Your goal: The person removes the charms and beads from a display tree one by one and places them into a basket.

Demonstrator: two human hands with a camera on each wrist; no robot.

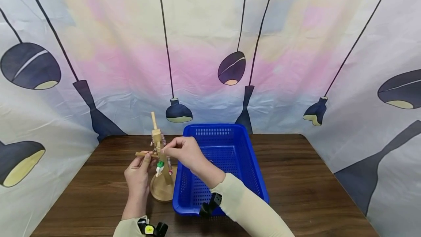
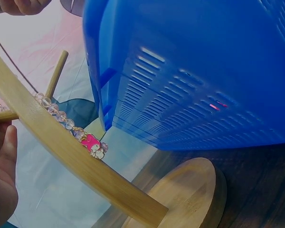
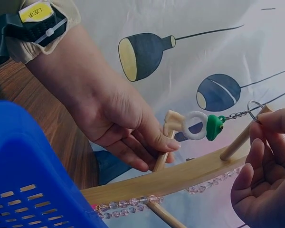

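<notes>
A wooden stand (image 1: 167,178) with a round base and several pegs stands left of the basket. My left hand (image 1: 138,171) pinches one of its side pegs (image 1: 141,154) between thumb and fingers. My right hand (image 1: 185,151) pinches the metal key ring (image 3: 255,111) of a keychain right at the tip of another peg (image 3: 242,140), which the ring overlaps in the right wrist view. From a short chain hang a green head charm (image 3: 214,127), a white ring and a cream piece. Strings of clear pink beads (image 2: 61,116), one with a pink character charm (image 2: 92,145), hang on the stand.
A blue slotted plastic basket (image 1: 251,156) stands close to the stand's right side, under my right forearm. Something small and pink-red (image 2: 217,105) shows through its slots. Behind the brown wooden table (image 1: 296,178) hangs a cloth (image 1: 204,28) printed with lamps.
</notes>
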